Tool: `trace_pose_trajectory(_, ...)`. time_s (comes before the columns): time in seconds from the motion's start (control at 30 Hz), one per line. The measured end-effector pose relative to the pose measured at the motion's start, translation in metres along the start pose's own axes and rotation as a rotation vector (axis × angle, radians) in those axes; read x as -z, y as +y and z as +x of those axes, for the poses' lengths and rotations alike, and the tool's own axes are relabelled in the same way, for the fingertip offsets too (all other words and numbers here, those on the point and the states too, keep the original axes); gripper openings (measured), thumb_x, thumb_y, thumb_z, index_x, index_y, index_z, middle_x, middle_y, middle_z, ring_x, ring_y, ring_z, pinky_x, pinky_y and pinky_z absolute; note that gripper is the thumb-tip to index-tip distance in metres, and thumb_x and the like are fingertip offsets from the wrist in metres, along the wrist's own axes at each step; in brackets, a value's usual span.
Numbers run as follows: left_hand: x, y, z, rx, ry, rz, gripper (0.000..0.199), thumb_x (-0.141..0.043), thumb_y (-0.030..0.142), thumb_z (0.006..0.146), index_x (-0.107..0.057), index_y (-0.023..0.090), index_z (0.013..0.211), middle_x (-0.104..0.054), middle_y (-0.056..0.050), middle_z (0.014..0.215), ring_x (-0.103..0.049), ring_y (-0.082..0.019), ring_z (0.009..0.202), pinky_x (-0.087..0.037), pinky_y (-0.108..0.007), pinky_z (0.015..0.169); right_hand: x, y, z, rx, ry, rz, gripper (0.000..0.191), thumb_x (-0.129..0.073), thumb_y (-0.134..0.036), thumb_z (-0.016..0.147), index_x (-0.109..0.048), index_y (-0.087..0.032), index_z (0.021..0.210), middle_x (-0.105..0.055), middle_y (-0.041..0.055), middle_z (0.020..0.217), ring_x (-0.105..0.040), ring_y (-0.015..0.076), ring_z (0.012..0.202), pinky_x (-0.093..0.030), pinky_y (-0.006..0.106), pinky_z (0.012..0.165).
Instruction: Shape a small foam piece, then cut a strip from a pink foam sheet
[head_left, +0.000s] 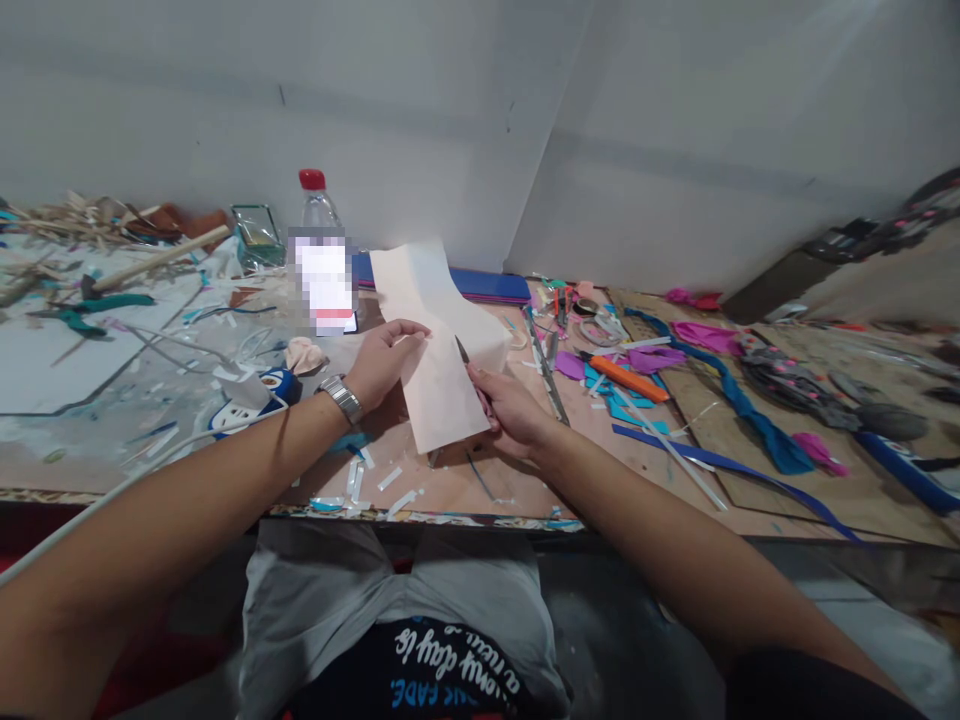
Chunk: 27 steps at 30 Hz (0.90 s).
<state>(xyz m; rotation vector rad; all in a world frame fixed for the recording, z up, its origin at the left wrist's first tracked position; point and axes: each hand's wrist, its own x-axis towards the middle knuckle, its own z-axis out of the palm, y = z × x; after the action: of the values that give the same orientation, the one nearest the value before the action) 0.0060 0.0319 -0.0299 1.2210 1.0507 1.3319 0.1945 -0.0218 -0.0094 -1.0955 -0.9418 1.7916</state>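
Note:
A long pale peach sheet (439, 385), which looks like paper or thin foam, is held above the worktable. My left hand (390, 355) pinches its left edge, thumb and fingers pressed together. The far part of the sheet bends and curls toward the wall. In my right hand (510, 408) is a pair of scissors (463, 352), gripped at the handles by the sheet's right side. One dark blade lies across the sheet's surface; the other blade is hidden. A metal watch (343, 398) sits on my left wrist.
A bottle with a red cap (313, 180) stands behind a lit phone (324, 280). At left are a power strip (251, 400) with cables and green-handled pliers (112, 302). An orange cutter (628, 378), coloured scraps and a blue strip (735, 465) lie at right. Scraps litter the table's front edge.

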Motion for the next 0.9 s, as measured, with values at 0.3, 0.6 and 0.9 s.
trace_pose_trajectory(0.3,0.0011,-0.0003,-0.0010,-0.016,0.015,0.087,0.025,-0.072,0.035,0.076,-0.071,0.018,0.095,-0.071,-0.005,0.087,-0.061,-0.017,0.071,-0.046,-0.028,0.063,-0.0017,-0.0017,-0.0002,0.003,-0.009,0.007,0.040,-0.068,-0.046,0.090,-0.047,-0.019,0.069,-0.037,-0.0108,0.043,-0.021,0.0024,0.032,-0.015,0.016,0.031)
trace_pose_trajectory(0.6,0.0004,0.0066,-0.0021,0.123,-0.012,-0.166,0.041,-0.078,0.027,0.067,-0.063,0.019,0.104,-0.068,-0.002,0.078,-0.062,-0.016,0.064,-0.050,-0.029,0.060,-0.0020,0.0018,-0.0009,-0.053,-0.062,0.042,0.034,-0.063,-0.047,0.093,-0.051,-0.020,0.076,-0.040,-0.0091,0.045,-0.024,0.0043,0.033,-0.019,0.015,0.030)
trace_pose_trajectory(0.9,-0.0001,0.0040,-0.0005,0.158,-0.058,-0.278,0.045,-0.075,0.020,0.067,-0.068,0.015,0.111,-0.073,-0.007,0.087,-0.066,-0.017,0.070,-0.053,-0.032,0.067,-0.0049,-0.0007,-0.0021,-0.085,-0.023,0.050,0.027,-0.053,-0.042,0.099,-0.059,-0.017,0.090,-0.049,-0.0058,0.050,-0.031,0.0059,0.032,-0.018,0.017,0.028)
